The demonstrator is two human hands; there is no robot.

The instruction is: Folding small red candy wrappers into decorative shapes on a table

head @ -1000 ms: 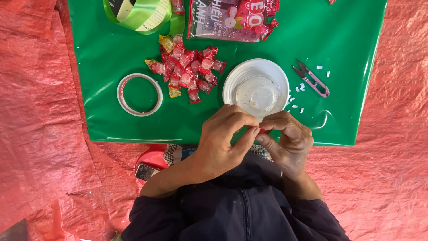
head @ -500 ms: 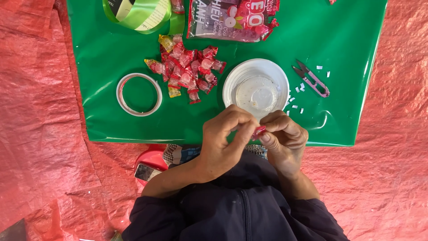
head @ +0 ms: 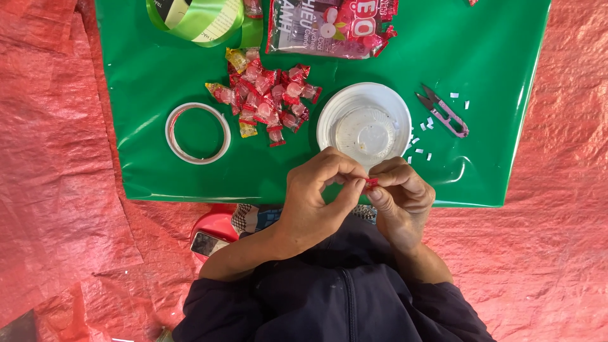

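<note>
Your left hand (head: 316, 199) and right hand (head: 400, 199) meet just below the white plastic bowl (head: 364, 120), at the near edge of the green sheet (head: 158, 171). Between the fingertips of both sits a small red wrapped candy (head: 371, 183). Both grips are closed on it in a pinch, thumb against forefinger, one hand at each side; most of the candy is hidden by the fingers.

Judgement: the step in hand is working the wrapper of this single candy, whether twisting or opening it I cannot tell. The next move calls for firm opposing tension at the wrapper ends, kept over the sheet so nothing drops onto the red tarpaulin (head: 57, 158).

The pile of wrapped candies (head: 266, 101) lies left of the bowl, apart from it. The tape ring (head: 197, 133) lies further left. The small snips (head: 443, 113) lie right of the bowl among white offcuts. The bowl appears empty.
</note>
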